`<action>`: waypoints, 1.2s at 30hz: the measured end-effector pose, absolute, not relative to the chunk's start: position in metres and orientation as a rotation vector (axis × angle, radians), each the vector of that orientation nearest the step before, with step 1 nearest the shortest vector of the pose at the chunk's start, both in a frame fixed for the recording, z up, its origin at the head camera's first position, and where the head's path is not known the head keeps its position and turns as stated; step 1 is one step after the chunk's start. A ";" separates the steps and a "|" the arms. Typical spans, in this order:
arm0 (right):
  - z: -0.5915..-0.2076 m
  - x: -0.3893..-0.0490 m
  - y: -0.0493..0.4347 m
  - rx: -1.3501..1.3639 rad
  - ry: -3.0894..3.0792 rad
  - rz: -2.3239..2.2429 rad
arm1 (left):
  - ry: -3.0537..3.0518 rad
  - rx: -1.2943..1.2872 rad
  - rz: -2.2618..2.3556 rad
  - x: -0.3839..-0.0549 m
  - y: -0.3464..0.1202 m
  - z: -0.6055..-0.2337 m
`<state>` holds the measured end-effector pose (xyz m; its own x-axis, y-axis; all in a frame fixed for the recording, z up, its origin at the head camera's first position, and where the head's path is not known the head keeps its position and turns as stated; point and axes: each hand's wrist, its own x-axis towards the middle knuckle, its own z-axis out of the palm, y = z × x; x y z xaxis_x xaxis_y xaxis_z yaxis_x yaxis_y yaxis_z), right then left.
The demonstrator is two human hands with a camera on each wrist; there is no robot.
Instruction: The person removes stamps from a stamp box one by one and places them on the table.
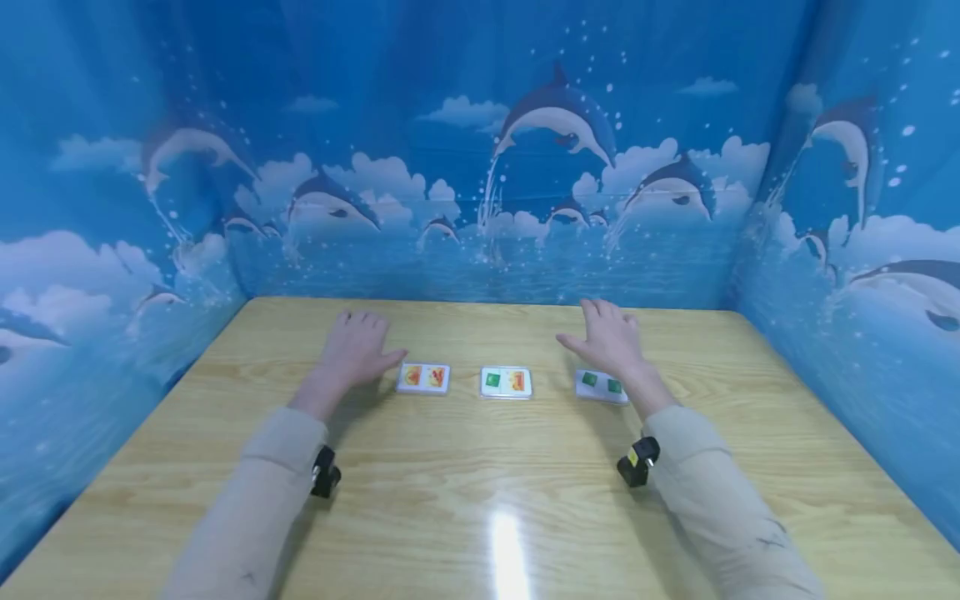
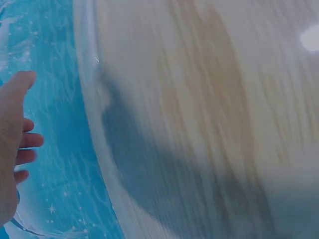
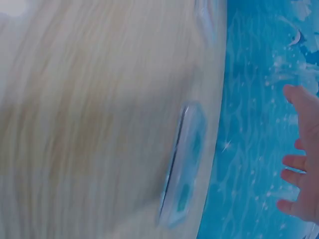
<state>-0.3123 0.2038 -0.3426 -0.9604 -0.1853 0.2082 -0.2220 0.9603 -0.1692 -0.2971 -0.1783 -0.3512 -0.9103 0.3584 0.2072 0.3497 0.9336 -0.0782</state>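
Three small flat white rectangles, like cards or card cases, lie in a row on the wooden table. The left one (image 1: 423,378) bears two orange-red pictures; my left hand (image 1: 356,348) hovers just beside it, thumb stretched toward its edge. In the middle, another card (image 1: 506,382) shows one green and one orange picture. Two green squares mark the right card (image 1: 601,387), partly covered by my right forearm. My right hand (image 1: 609,337) is held above and beyond that card. In the right wrist view this card (image 3: 184,164) has a thick, clear edge. Both hands hold nothing, fingers extended.
The light wooden table (image 1: 420,483) reaches back to a blue curtain (image 1: 360,250) printed with dolphins and clouds, which also surrounds both sides. Small black cameras are strapped at the left wrist (image 1: 325,472) and right wrist (image 1: 638,462). Light glares off the table's near middle.
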 end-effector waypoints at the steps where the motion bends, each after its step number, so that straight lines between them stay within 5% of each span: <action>1: -0.341 -0.313 0.200 0.326 -2.923 0.289 | -2.853 -0.543 0.064 -0.297 -0.180 -0.351; 15: -0.331 -0.316 0.138 0.531 -2.875 0.263 | -2.958 -0.564 0.091 -0.294 -0.187 -0.358; 36: -0.349 -0.308 0.052 0.856 -2.892 0.092 | -2.732 -0.948 0.397 -0.293 -0.182 -0.375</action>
